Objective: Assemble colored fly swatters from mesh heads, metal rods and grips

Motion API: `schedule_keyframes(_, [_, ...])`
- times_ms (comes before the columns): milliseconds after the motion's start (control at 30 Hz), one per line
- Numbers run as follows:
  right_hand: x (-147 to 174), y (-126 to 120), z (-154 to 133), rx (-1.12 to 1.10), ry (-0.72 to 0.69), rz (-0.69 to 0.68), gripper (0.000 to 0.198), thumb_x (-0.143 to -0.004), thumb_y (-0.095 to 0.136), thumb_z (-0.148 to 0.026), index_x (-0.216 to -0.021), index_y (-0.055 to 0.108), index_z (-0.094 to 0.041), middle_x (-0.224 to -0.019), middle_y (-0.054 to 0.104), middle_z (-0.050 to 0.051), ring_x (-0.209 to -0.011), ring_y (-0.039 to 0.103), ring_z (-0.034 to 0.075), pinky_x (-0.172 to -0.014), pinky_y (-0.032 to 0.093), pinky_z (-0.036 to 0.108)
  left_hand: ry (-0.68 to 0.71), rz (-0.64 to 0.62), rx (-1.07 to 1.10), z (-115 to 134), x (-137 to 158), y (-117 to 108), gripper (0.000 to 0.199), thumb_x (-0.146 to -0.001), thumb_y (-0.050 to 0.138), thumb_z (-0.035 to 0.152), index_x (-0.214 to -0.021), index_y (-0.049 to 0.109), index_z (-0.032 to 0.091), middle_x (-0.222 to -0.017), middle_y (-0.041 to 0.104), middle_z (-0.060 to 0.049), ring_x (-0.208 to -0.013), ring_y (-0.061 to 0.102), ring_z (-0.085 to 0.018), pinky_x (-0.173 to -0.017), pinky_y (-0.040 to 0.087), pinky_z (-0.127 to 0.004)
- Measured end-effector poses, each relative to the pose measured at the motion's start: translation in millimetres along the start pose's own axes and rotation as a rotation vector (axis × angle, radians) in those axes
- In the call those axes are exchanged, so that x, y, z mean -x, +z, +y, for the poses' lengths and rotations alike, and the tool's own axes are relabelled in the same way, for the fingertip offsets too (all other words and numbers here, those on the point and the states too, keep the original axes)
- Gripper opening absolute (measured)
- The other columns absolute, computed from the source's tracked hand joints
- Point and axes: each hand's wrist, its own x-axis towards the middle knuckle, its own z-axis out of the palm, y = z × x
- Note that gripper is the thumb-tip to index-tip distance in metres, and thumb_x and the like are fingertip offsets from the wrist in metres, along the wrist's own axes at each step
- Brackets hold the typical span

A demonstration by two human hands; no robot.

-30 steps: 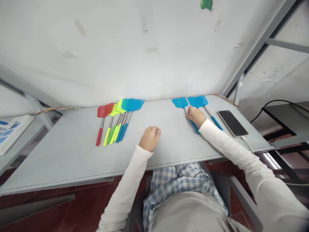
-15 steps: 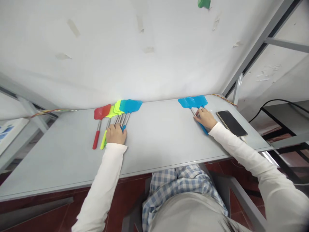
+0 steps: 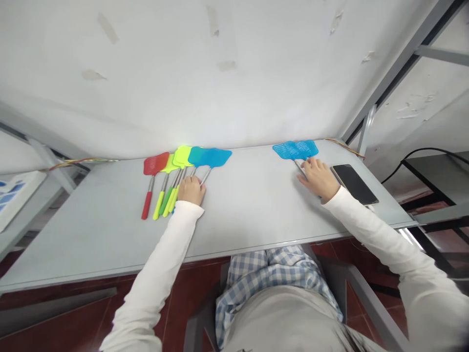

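Note:
On the left of the table, several fly swatters lie side by side with their heads toward the wall. They are a red fly swatter, yellow-green ones, a teal one and a blue fly swatter. My left hand curls over the shaft of the blue one, hiding its handle. To the right, overlapping blue fly swatters lie under my right hand. Its thumb and fingers are apart, resting over the shafts, and the palm covers the handles.
A dark-screened phone with a cable lies right of my right hand on the grey table. Behind stands a white wall with tape scraps. A metal frame post rises at right, with thin wires along the back corners.
My left hand has moved right, and the blue fly swatter has slid away from the red one, uncovering green and yellow handles. My right hand has spread and shifted slightly right over the swatters.

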Motion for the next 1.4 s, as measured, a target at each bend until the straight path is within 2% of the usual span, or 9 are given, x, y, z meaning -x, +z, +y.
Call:
schedule_keyframes(133, [-8, -16, -46, -0.156, -0.348, 0.193, 0.045, -0.094, 0.037, -0.031, -0.131, 0.047, -0.008, -0.137, 0.047, 0.022, -0.125, 0.043, 0.032, -0.098, 0.037, 0.047, 0.112, -0.004, 0.089, 34, 15, -9, 0.026, -0.090, 0.038, 0.026, -0.107, 0.053, 0.014, -0.096, 0.066, -0.012, -0.089, 0.063, -0.024, -0.075, 0.046, -0.032])
schedule_keyframes(233, [-27, -21, -76, -0.150, -0.472, 0.295, 0.049, -0.094, 0.034, -0.023, -0.140, 0.040, -0.010, -0.145, 0.042, 0.016, -0.136, 0.035, 0.028, -0.106, 0.031, 0.048, 0.301, 0.092, 0.142, 62, 26, -19, 0.024, -0.092, 0.038, 0.027, -0.109, 0.052, 0.018, -0.092, 0.067, -0.007, -0.084, 0.063, -0.021, -0.070, 0.044, -0.029])
schedule_keyframes(367, [-51, -29, -79, -0.030, -0.492, 0.305, 0.034, -0.094, 0.036, -0.018, -0.115, 0.062, -0.011, -0.121, 0.061, 0.015, -0.126, 0.045, 0.027, -0.103, 0.032, 0.046, 0.556, 0.353, 0.133, 80, 30, -35, 0.026, -0.094, 0.034, 0.024, -0.106, 0.057, 0.017, -0.088, 0.066, -0.007, -0.082, 0.061, -0.020, -0.075, 0.042, -0.031])
schedule_keyframes(433, [-58, -34, -72, 0.040, -0.517, 0.253, 0.030, -0.095, 0.038, -0.022, -0.099, 0.067, -0.011, -0.100, 0.067, 0.014, -0.110, 0.054, 0.027, -0.095, 0.036, 0.044, 0.620, 0.393, 0.110, 85, 28, -41, 0.029, -0.095, 0.033, 0.025, -0.109, 0.057, 0.017, -0.086, 0.065, -0.008, -0.081, 0.060, -0.020, -0.074, 0.041, -0.032])
schedule_keyframes(567, [-64, -45, -67, 0.099, -0.588, 0.188, 0.031, -0.096, 0.041, -0.028, -0.089, 0.066, -0.011, -0.083, 0.067, 0.012, -0.087, 0.053, 0.024, -0.076, 0.034, 0.037, 0.669, 0.302, 0.027, 106, 18, -49, 0.034, -0.097, 0.032, 0.035, -0.110, 0.057, 0.016, -0.091, 0.063, -0.011, -0.084, 0.060, -0.023, -0.072, 0.040, -0.034])
schedule_keyframes(733, [-70, -54, -67, 0.150, -0.639, 0.200, 0.023, -0.091, 0.043, -0.016, -0.086, 0.065, -0.011, -0.081, 0.067, 0.012, -0.085, 0.050, 0.022, -0.073, 0.027, 0.035, 0.693, 0.121, -0.056, 130, 5, -55, 0.042, -0.100, 0.017, 0.032, -0.109, 0.053, 0.014, -0.095, 0.062, -0.014, -0.081, 0.064, -0.022, -0.059, 0.039, -0.030])
schedule_keyframes(900, [-68, -47, -59, 0.130, -0.670, 0.199, 0.027, -0.093, 0.040, -0.020, -0.094, 0.066, -0.014, -0.087, 0.068, 0.011, -0.091, 0.049, 0.025, -0.079, 0.027, 0.037, 0.721, -0.010, -0.133, 124, 4, -59, 0.045, -0.100, 0.013, 0.036, -0.117, 0.049, 0.014, -0.096, 0.065, -0.014, -0.075, 0.067, -0.022, -0.059, 0.041, -0.029])
schedule_keyframes(1167, [-65, -43, -56, 0.080, -0.697, 0.195, 0.034, -0.096, 0.033, -0.025, -0.098, 0.066, -0.017, -0.093, 0.067, 0.009, -0.094, 0.047, 0.025, -0.087, 0.027, 0.039, 0.748, -0.099, -0.117, 118, 7, -63, 0.041, -0.100, 0.016, 0.035, -0.118, 0.048, 0.017, -0.097, 0.068, -0.013, -0.079, 0.068, -0.023, -0.064, 0.043, -0.030])
schedule_keyframes(1400, [-59, -25, -13, 0.147, -0.645, 0.162, 0.037, -0.098, 0.028, -0.027, -0.098, 0.065, -0.018, -0.091, 0.065, 0.009, -0.096, 0.048, 0.025, -0.090, 0.028, 0.039, 0.685, -0.137, -0.134, 62, 5, -42, 0.039, -0.100, 0.019, 0.037, -0.114, 0.050, 0.019, -0.099, 0.069, -0.012, -0.079, 0.068, -0.022, -0.060, 0.040, -0.028])
